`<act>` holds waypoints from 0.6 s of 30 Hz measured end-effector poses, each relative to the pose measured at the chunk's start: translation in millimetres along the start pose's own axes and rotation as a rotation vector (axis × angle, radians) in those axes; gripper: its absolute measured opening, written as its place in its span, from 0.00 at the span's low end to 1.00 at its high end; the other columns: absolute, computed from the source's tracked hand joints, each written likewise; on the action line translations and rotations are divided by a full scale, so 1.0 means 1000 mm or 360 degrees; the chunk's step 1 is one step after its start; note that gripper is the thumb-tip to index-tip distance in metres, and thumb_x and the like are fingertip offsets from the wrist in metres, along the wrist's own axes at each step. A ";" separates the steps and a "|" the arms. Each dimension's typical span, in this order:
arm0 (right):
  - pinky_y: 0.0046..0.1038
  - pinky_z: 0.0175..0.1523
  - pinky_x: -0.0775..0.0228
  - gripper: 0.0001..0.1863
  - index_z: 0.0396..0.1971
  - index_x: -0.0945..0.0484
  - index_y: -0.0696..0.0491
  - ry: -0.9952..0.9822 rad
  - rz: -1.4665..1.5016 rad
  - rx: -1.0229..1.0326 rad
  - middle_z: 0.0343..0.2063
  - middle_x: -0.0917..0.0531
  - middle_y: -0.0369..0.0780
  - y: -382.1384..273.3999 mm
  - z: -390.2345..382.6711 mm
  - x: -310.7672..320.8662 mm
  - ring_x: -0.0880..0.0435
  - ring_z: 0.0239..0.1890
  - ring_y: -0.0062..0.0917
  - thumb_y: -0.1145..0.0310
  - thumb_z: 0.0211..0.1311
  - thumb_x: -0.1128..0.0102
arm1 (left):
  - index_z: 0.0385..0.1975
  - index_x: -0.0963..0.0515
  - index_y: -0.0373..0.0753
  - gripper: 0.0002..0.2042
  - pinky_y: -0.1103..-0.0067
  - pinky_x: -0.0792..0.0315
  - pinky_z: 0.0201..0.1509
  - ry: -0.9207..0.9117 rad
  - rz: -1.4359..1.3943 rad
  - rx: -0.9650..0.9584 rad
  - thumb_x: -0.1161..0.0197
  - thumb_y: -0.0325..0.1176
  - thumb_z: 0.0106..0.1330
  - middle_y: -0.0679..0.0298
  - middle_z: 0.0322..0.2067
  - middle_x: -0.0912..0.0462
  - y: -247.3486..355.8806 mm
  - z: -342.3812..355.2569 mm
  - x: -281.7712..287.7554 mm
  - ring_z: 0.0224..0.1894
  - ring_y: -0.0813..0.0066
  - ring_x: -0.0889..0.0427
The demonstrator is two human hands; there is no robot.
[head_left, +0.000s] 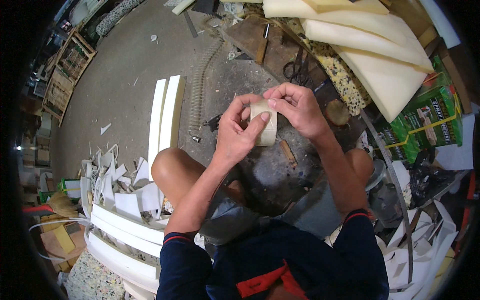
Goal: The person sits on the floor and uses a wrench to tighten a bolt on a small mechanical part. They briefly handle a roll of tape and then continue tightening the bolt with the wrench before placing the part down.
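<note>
Grey floor (pixel 125 75), worn; wooden frame (pixel 67 75) left; small bright light (pixel 19 148) far left.

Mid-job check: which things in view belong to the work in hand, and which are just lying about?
In use:
- left hand, gripping the beige roll of tape
- right hand, thumb at the roll's upper edge

Apparently lying about:
- black-handled scissors
- metal-shafted tool with brown wooden handle
- translucent coiled hose
- two long white foam strips, purpose unclear

It's a dark navy shirt (pixel 235 275), short sleeves (pixel 182 262) edged in thin red piping (pixel 176 237), bold red trim (pixel 262 284) at the neck! Below, faded grey-blue shorts (pixel 312 215) leave the knees (pixel 170 172) bare.
</note>
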State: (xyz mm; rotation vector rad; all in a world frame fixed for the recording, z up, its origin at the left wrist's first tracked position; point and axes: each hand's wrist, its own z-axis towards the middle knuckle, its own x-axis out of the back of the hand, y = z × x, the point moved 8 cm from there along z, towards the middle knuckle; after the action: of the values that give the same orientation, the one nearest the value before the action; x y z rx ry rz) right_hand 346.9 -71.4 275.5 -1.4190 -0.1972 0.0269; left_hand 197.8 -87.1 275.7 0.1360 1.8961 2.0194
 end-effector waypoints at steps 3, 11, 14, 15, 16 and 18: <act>0.21 0.47 0.26 0.05 0.35 0.21 0.62 0.0056 -0.0128 -0.0063 0.38 0.16 0.38 0.009 0.000 -0.002 0.20 0.40 0.14 0.76 0.66 0.37 | 0.54 0.29 0.35 0.17 0.85 0.28 0.35 0.0014 0.0144 0.0056 0.37 0.26 0.68 0.65 0.36 0.16 -0.007 0.001 0.006 0.34 0.86 0.22; 0.26 0.34 0.27 0.05 0.32 0.23 0.58 0.0474 -0.0396 0.0396 0.25 0.17 0.39 -0.004 -0.009 -0.011 0.20 0.27 0.19 0.75 0.62 0.35 | 0.55 0.29 0.34 0.17 0.85 0.28 0.38 0.0102 0.0138 0.0180 0.37 0.28 0.69 0.64 0.37 0.15 -0.024 -0.004 0.016 0.36 0.85 0.21; 0.26 0.34 0.28 0.04 0.32 0.23 0.57 0.0494 -0.0332 0.0503 0.26 0.18 0.39 -0.009 -0.013 -0.013 0.21 0.27 0.19 0.76 0.63 0.36 | 0.56 0.30 0.33 0.17 0.85 0.28 0.35 0.0105 -0.0019 0.0187 0.37 0.28 0.69 0.63 0.36 0.15 -0.026 -0.005 0.015 0.34 0.85 0.21; 0.26 0.34 0.27 0.04 0.32 0.23 0.57 0.0496 -0.0313 0.0509 0.27 0.18 0.39 -0.009 -0.014 -0.013 0.21 0.27 0.20 0.75 0.63 0.36 | 0.56 0.31 0.33 0.18 0.84 0.28 0.34 0.0103 -0.0085 0.0185 0.38 0.27 0.69 0.62 0.35 0.15 -0.027 -0.005 0.015 0.33 0.84 0.21; 0.26 0.34 0.27 0.04 0.32 0.23 0.57 0.0501 -0.0292 0.0516 0.27 0.18 0.39 -0.009 -0.014 -0.013 0.21 0.27 0.20 0.75 0.63 0.36 | 0.56 0.30 0.33 0.17 0.84 0.29 0.34 0.0096 -0.0105 0.0191 0.38 0.28 0.69 0.62 0.35 0.15 -0.027 -0.005 0.014 0.33 0.85 0.21; 0.26 0.34 0.27 0.04 0.32 0.23 0.57 0.0497 -0.0274 0.0496 0.27 0.18 0.39 -0.009 -0.014 -0.014 0.21 0.27 0.20 0.75 0.63 0.36 | 0.55 0.30 0.33 0.16 0.84 0.29 0.33 0.0067 -0.0163 0.0181 0.38 0.28 0.70 0.63 0.35 0.15 -0.027 -0.005 0.013 0.33 0.85 0.22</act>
State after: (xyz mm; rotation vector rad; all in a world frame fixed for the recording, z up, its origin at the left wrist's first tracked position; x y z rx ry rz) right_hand 334.8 -88.5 280.8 -1.0747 -0.0521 -0.2931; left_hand 189.6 -86.4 247.0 0.0250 2.0017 1.8626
